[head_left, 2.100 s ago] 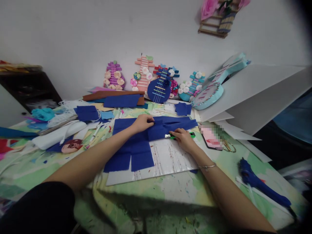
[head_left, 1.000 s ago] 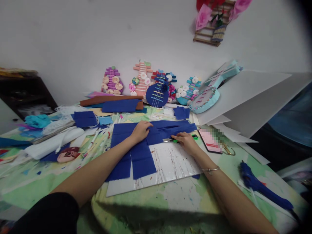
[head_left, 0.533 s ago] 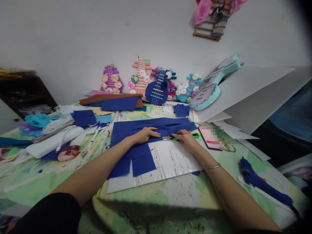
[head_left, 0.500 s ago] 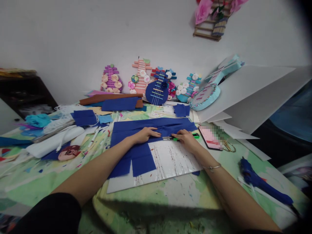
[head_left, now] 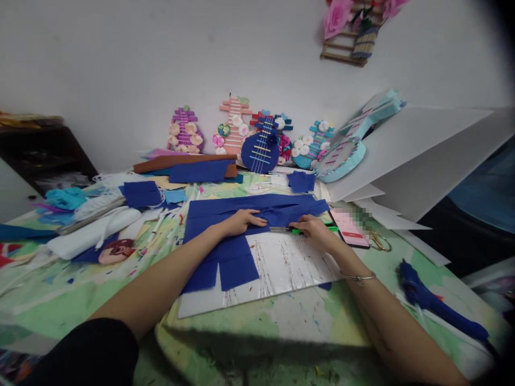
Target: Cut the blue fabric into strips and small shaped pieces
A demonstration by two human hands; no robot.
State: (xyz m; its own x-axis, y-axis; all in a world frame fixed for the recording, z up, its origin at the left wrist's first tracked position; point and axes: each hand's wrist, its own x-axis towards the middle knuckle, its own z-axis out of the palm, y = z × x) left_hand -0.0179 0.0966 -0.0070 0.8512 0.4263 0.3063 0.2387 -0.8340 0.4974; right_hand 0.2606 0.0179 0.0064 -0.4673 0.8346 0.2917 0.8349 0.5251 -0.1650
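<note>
My left hand [head_left: 244, 221] lies flat with fingers stretched out on a dark blue sheet [head_left: 237, 257], holding it down. Whether the sheet is cloth or crepe paper, I cannot tell. Under it is a white board [head_left: 281, 262] streaked with dark cut marks. My right hand [head_left: 316, 233] is closed around a green utility knife [head_left: 295, 231]. Its blade points left, low along the sheet's lower edge, close to my left fingertips. Part of the knife's handle is hidden by my right hand.
Right of the board lie a phone [head_left: 349, 228], gold-handled scissors [head_left: 380, 241] and a blue glue gun [head_left: 438, 305]. White boards [head_left: 406, 161] lean at the right. Decorated instrument-shaped crafts [head_left: 260, 153] stand along the wall. Cords and scraps [head_left: 100, 206] crowd the left side.
My right hand has drawn the knife a little to the right along the sheet's lower edge. My left hand stays pressed in about the same place.
</note>
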